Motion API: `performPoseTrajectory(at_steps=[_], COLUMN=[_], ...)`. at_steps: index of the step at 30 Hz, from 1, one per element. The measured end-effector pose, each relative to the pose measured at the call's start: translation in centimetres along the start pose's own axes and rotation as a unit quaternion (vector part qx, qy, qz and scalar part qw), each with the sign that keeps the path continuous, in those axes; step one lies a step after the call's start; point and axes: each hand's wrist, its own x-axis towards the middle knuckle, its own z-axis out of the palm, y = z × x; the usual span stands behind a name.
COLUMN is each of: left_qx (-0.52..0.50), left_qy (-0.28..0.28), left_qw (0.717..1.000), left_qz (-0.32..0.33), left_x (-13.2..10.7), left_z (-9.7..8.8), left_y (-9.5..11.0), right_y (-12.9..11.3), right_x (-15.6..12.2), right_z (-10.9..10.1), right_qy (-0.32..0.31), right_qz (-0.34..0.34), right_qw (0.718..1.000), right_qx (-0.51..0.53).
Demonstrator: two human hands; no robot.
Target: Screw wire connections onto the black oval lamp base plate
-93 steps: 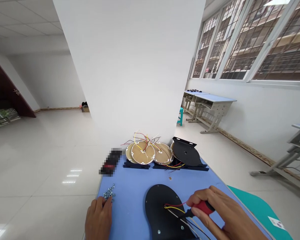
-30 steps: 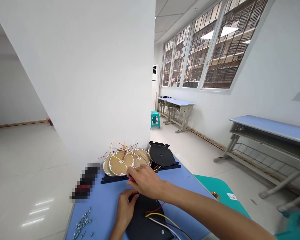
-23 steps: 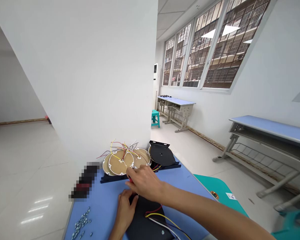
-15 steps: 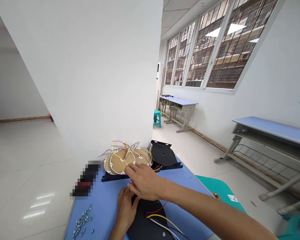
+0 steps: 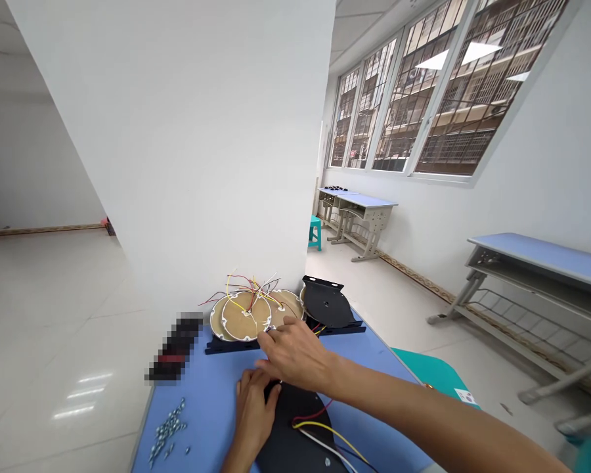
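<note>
Matte black, the round-ended plate (image 5: 288, 448) lies on the blue-topped bench (image 5: 209, 417), with both hands at its far part. The left hand (image 5: 256, 404) rests at the plate's far left edge, thumb and fingers bent close together; what they may pinch is hidden. Over the plate's far edge the right hand (image 5: 295, 351) curls its fingers inward, and I cannot tell what it grips, since the knuckles cover it. Red, yellow, white and dark wires (image 5: 320, 425) come out of a hole in the plate and trail to its near right. A single screw (image 5: 328, 462) sits in the plate's near part. Left of the plate, a loose heap of small shiny screws (image 5: 167, 430) lies straight on the bench. Beyond the plate, tan white-rimmed discs (image 5: 246, 316) lean together above a black bracket (image 5: 226, 347), a tangle of thin wires rising behind them; beyond and to the right is a black flanged plate (image 5: 326, 304). Far left of the plate is a pixelated dark item (image 5: 177, 345). Well right of it stands a desk (image 5: 546, 253) with an open compartment, its inside too dark to read, over a wire rack (image 5: 507, 309).
</note>
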Motion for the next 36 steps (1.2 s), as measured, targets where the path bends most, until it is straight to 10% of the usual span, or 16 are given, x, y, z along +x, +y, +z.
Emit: performPoseTrajectory(at_steps=[36], left_qx=[-0.025], left_qy=[0.003], left_qw=[1.000], left_qz=[-0.015], left_x=[-0.31], left_z=[-0.15], left_y=[0.62], right_y=[-0.32], right_x=[-0.74], right_z=[0.85], right_qy=[0.010], right_qz=[0.030], right_qw=[0.999], right_qx=[0.014])
